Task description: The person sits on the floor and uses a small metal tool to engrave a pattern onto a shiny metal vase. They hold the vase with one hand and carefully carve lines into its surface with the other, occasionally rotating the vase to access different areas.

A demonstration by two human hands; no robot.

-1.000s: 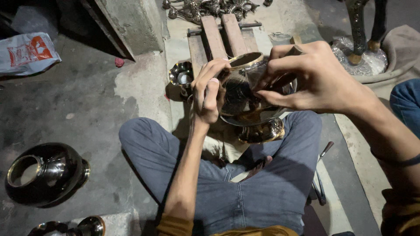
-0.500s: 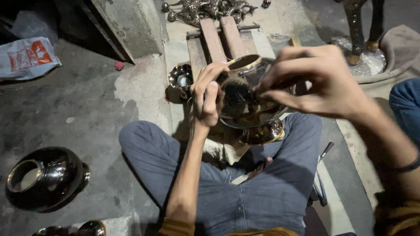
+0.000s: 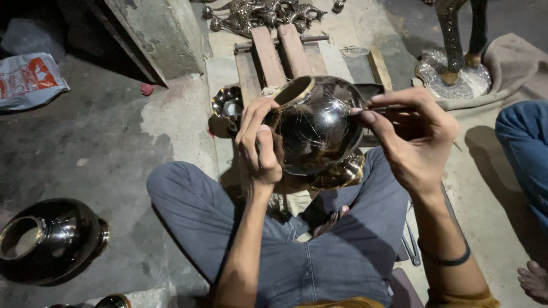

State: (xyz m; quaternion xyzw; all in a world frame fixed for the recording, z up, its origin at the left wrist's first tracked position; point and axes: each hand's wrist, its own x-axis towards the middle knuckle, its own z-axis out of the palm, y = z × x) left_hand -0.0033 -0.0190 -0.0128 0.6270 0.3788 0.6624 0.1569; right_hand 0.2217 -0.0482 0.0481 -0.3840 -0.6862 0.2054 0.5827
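I sit cross-legged on the floor with a round, shiny dark metal pot [image 3: 319, 128] held up over my lap. My left hand [image 3: 258, 142] grips its left side, fingers curled by the brass-coloured rim. My right hand [image 3: 412, 140] pinches a thin pointed tool against the pot's right flank; most of the tool is hidden by my fingers. Fine scratched lines show on the pot's polished surface. Under the pot, a second brass-coloured piece [image 3: 342, 173] rests on my legs.
Another dark metal pot [image 3: 48, 239] lies on the floor at the lower left. A small shiny bowl [image 3: 227, 105] and wooden planks [image 3: 279, 54] lie ahead. Ornate metal castings [image 3: 257, 14] sit at the top, a metal stand base [image 3: 454, 74] at the upper right. Another person's knee [image 3: 525, 148] and foot [image 3: 534, 279] are at the right.
The pot has been turned so its rounded side faces me. My right hand has drawn back to the pot's right flank with the tool.
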